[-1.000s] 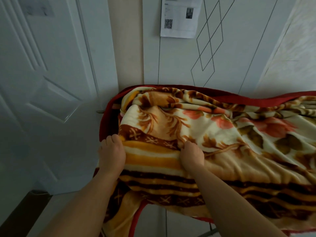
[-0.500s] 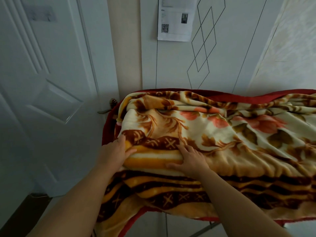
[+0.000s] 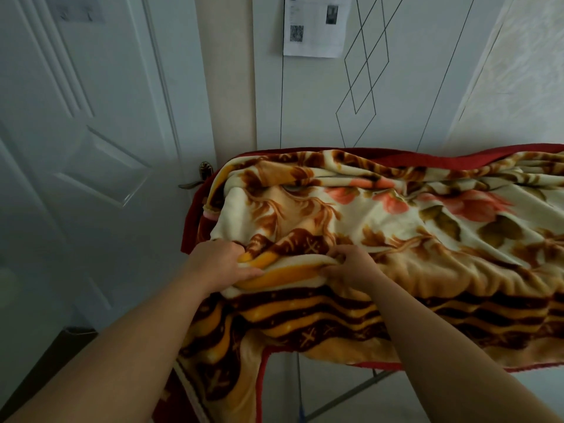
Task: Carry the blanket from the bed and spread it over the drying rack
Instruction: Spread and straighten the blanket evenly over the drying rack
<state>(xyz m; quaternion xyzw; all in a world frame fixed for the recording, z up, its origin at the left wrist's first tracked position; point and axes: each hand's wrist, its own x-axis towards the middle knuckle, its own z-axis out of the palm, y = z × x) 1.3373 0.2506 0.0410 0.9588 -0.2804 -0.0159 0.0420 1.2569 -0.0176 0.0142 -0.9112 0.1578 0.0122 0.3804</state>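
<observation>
Head view:
Blanket (image 3: 403,236): a thick fleece with cream ground, pink flowers, brown leaves and a red edge. It lies draped over the rack and runs off the right side of the frame. Its brown and orange striped border hangs down the near side, and one corner falls lower at the left.
Rack (image 3: 351,395): almost all hidden under the blanket. Only thin grey bars show below the hanging border.
Left hand (image 3: 215,264): at the blanket's left end, fingers curled into the cloth and thumb laid along an orange stripe. It grips a raised fold.
Right hand (image 3: 351,265): just beside the left, with fingers bent and fingertips dug into the same fold. It pinches the cloth from the other end.
Fold: a ridge of cream and orange stripe bunched up between the two hands, lifted off the layer below.
Arms: both bare, reaching in from the bottom of the frame.
Door (image 3: 91,141): white and panelled, at the left. Its handle (image 3: 195,182) sits close to the blanket's far left corner.
Wall (image 3: 305,102): pale, just behind the rack, with thin dark diamond lines.
Paper (image 3: 316,25): a white sheet with a square code, stuck to the wall above the blanket.
</observation>
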